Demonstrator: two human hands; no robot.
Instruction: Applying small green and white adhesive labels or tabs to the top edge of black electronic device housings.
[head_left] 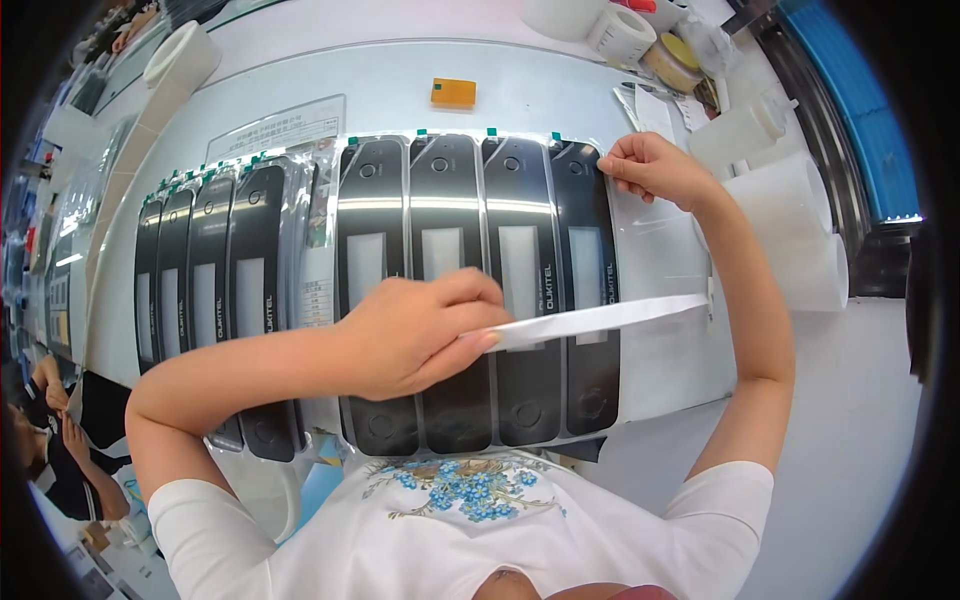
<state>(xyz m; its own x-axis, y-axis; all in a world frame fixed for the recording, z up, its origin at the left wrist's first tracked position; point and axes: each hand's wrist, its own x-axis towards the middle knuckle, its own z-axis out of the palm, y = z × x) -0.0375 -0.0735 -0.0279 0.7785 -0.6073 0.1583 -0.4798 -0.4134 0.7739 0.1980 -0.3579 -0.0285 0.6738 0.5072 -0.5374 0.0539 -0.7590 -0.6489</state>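
Note:
A row of long black glossy panels (450, 205) lies in front of me, each with a pale window, a round mark at both ends and clear film around it. Small green tabs (491, 132) stick out along their far edge. My left hand (415, 335) is closed over the middle of the row, pinching one end of a long white strip (605, 316). The strip reaches right across the panels, past the row's edge. At the far right corner of the rightmost panel (583, 210), my right hand (655, 170) is pinched; what its fingertips hold is too small to tell.
A second set of overlapping black panels (258, 215) lies to the left, beside a printed sheet (270, 128). Beyond the row sits a small orange block (453, 93). White rolls (785, 205) and a lidded jar (672, 62) stand at right. Another person's hands (72, 430) show far left.

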